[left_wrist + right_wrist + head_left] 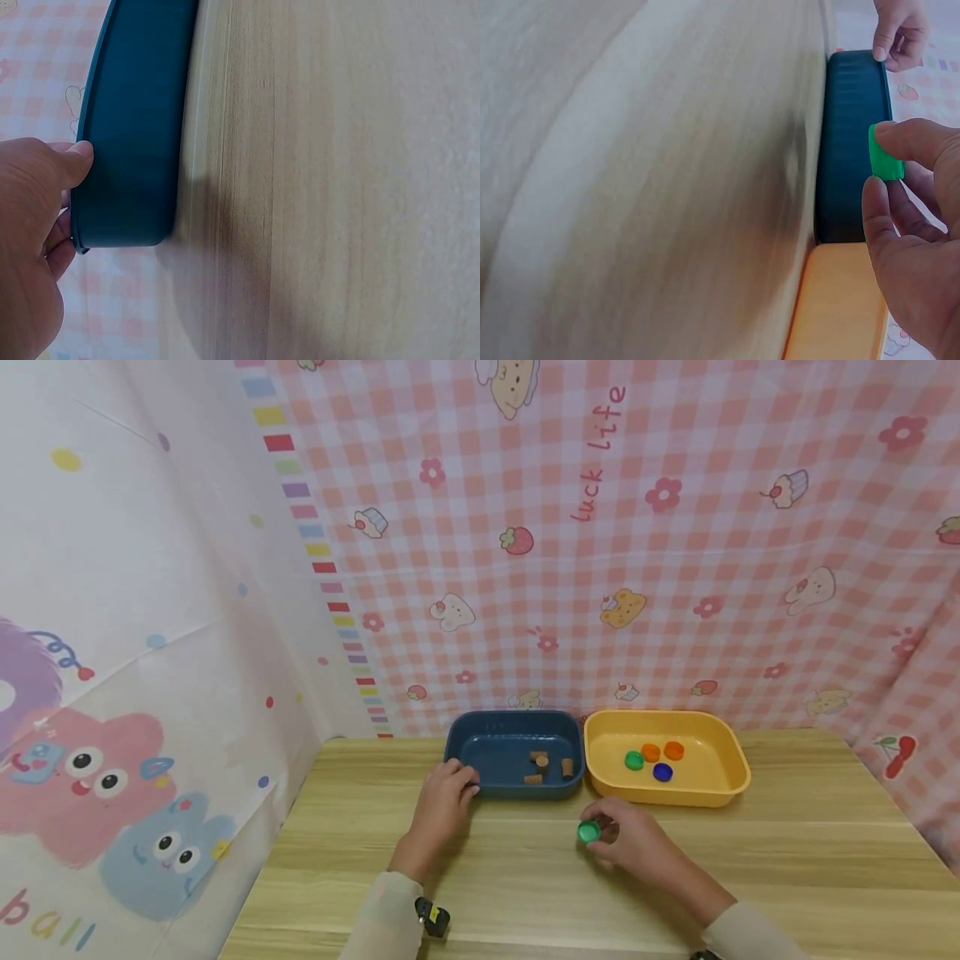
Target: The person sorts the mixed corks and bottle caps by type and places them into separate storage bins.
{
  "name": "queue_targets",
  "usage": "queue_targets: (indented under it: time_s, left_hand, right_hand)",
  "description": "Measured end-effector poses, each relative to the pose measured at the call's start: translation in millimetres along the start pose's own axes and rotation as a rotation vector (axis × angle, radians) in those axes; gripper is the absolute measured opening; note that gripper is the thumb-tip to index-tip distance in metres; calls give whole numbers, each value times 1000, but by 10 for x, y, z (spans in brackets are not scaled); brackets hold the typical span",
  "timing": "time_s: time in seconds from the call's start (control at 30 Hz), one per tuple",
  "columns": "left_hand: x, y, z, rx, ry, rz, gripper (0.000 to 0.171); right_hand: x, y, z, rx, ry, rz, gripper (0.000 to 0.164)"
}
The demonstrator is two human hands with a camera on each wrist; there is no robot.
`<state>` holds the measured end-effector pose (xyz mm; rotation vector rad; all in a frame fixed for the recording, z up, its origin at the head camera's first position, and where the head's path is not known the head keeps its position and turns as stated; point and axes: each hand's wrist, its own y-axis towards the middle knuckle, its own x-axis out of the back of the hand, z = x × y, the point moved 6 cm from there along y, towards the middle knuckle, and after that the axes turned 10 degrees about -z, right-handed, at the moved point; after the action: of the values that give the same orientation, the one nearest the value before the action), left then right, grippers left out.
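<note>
Between the thumb and fingers of my right hand (pixel 628 839) is a green bottle cap (pixel 588 832), held above the table just in front of the two trays. The right wrist view shows the same cap (pixel 885 154) pinched at its edges. My left hand (pixel 445 797) grips the near left corner of the blue tray (pixel 480 792), thumb (pixel 79 154) on the outer wall and fingers over the rim. Several brown corks (pixel 542 763) lie in the blue tray's right half. The yellow tray (pixel 720 781) holds a green cap (pixel 634 761), two orange caps (pixel 674 750) and a blue cap (pixel 662 772).
Both trays stand side by side at the back of the wooden table (pixel 510 877). Right behind them hangs a pink checked cloth (pixel 480 652); a white printed cloth (pixel 202 693) hangs at the left. Bare wood lies in front of the trays.
</note>
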<state>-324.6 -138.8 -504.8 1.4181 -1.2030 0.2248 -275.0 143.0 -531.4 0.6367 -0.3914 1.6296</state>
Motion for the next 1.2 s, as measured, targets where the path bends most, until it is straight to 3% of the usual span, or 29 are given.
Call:
queue_targets:
  time_s: [0.4,0.8,1.2]
  left_hand:
    - [4,-10,9,5,-4,-2,4]
    - [29,0,7,9,-13,0,6]
    - [21,9,5,8,-22,12,4]
  right_hand:
    - [293,16,43,-43,-17,-41,29]
    - [712,198,190,165,-155,-149,32]
    - [1024,451,117,163,-251,-165,31]
